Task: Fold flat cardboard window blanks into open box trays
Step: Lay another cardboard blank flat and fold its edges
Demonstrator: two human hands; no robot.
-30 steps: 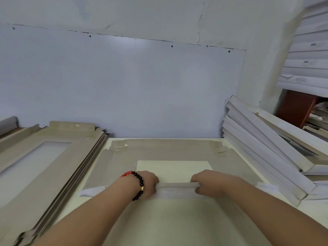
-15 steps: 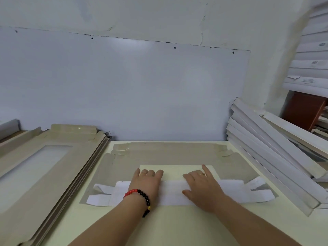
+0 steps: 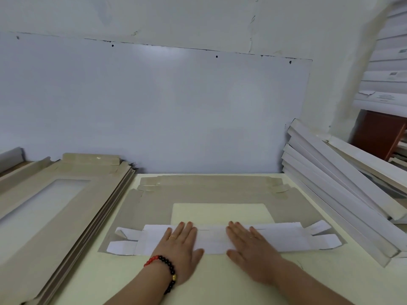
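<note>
The cardboard blank lies flat in the middle of the table; the left hand and right hand, fingers straight and holding nothing, press its white near flap down, likely to make a sharp crease; more blanks sit at 9 o'clock, finished trays at 3 o'clock; a pale wall stands behind.

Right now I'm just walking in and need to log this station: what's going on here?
A person is folding a flat cardboard window blank on the table. The near flap is folded over, white side up, and both hands press it flat: left hand and right hand, fingers straight. The other flaps look unfolded. A stack of flat blanks lies to the left, and folded white trays lean at the right.
</note>
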